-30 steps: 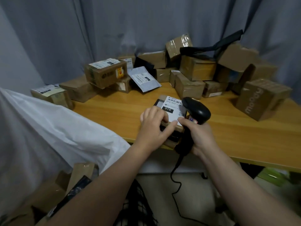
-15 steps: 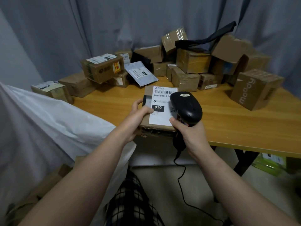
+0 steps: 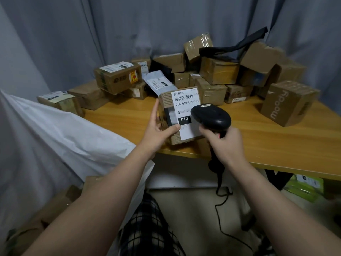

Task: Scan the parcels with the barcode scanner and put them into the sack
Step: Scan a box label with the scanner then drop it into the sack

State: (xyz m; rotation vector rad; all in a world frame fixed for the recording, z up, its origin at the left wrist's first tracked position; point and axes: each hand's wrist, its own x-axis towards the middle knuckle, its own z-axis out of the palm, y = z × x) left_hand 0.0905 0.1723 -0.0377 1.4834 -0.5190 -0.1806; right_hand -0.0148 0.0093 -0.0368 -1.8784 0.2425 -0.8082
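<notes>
A brown cardboard parcel (image 3: 181,108) with a white shipping label and barcode is tilted up above the table's front edge. My left hand (image 3: 158,128) grips its left side, thumb on the label face. My right hand (image 3: 224,145) holds the black barcode scanner (image 3: 211,117) by its handle, with the head just in front of the label's lower right. The scanner's black cable hangs down to the floor. The white sack (image 3: 60,133) stands open at the left, with cardboard boxes visible inside its lower part.
The wooden table (image 3: 258,137) carries a pile of several cardboard parcels (image 3: 219,71) along the back, a box printed "moody" (image 3: 287,102) at right, a labelled box (image 3: 118,76) at left and a grey mailer (image 3: 159,84). Grey curtains hang behind.
The parcel has been lifted off the table and tilted so its label faces me. The scanner has risen with it and now points at the label.
</notes>
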